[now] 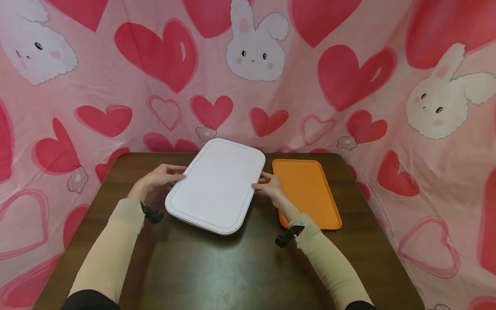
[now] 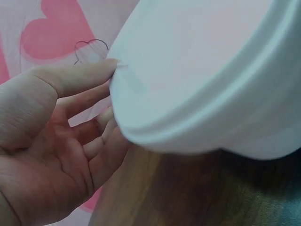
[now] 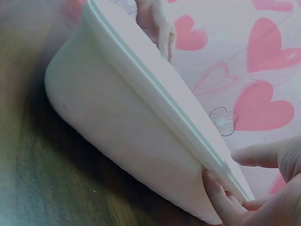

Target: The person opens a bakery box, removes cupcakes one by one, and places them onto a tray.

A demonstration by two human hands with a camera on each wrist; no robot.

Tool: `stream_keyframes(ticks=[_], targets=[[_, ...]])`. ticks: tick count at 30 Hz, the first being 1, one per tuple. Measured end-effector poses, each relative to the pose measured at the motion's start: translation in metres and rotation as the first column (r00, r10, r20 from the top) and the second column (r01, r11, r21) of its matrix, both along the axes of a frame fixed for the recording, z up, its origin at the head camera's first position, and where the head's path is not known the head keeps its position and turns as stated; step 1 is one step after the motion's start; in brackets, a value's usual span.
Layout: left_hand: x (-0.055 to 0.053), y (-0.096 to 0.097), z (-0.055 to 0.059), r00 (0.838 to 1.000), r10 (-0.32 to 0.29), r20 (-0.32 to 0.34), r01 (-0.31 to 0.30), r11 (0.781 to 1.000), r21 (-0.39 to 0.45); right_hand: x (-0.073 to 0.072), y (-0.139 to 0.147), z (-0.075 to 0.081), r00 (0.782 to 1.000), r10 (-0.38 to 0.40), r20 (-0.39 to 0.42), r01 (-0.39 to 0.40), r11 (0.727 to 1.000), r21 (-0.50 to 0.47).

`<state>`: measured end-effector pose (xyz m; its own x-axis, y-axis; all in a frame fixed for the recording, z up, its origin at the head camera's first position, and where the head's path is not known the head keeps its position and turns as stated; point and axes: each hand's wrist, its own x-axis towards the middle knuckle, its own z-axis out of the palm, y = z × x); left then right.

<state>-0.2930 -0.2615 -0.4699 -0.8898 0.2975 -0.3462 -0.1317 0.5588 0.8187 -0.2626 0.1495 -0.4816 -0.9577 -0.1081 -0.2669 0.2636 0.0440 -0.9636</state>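
Observation:
A white lidded box (image 1: 217, 185) with rounded corners is held between both hands above the middle of the table, turned at an angle. Its flat lid faces up in the head view, and its deep side wall (image 3: 127, 122) shows in the right wrist view. My left hand (image 1: 156, 178) grips the rim at the left long side, thumb at the lid's edge and fingers below. Opposite it, my right hand (image 1: 270, 188) grips the right rim, with the thumb over the lid's edge and fingers beneath. The box's underside is hidden in the head view.
An orange tray (image 1: 310, 193) with a low rim lies on the right of the dark wooden table (image 1: 217, 275), partly behind the right forearm. A pink cloth (image 1: 286, 94) printed with hearts and rabbits hangs behind the table and along its sides.

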Motion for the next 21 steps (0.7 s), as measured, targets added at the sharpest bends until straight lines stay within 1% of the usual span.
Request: stream_keyframes(ticks=[5,9,13,14,16,20,21], targets=[[0.005,0.000,0.002,0.998,-0.033,0.047,0.030,0.998,0.058,-0.006,0.006,0.000,1.000,0.021,0.008,-0.021,1.000,0.003],[0.009,0.001,0.000,0.997,-0.034,0.072,0.028,0.996,0.088,-0.009,0.009,-0.001,1.000,0.021,0.014,-0.021,1.000,-0.008],[0.012,0.005,-0.004,0.996,-0.019,0.084,0.008,0.992,0.123,-0.012,0.011,-0.003,1.000,-0.006,0.004,0.006,1.000,-0.015],[0.013,0.006,-0.005,0.997,-0.023,0.080,0.012,0.991,0.132,-0.012,0.011,-0.003,1.000,-0.011,-0.001,0.011,1.000,-0.014],[0.015,0.008,-0.006,0.996,-0.005,0.088,-0.008,0.989,0.150,-0.012,0.012,-0.002,1.000,-0.022,-0.010,0.022,1.000,-0.013],[0.019,0.012,-0.009,0.997,0.014,0.082,-0.027,0.988,0.155,-0.012,0.014,0.000,0.999,-0.038,-0.012,0.037,0.999,-0.034],[0.021,0.014,-0.009,0.996,0.023,0.089,-0.037,0.986,0.161,-0.012,0.015,0.000,0.999,-0.042,-0.007,0.042,0.998,-0.042]])
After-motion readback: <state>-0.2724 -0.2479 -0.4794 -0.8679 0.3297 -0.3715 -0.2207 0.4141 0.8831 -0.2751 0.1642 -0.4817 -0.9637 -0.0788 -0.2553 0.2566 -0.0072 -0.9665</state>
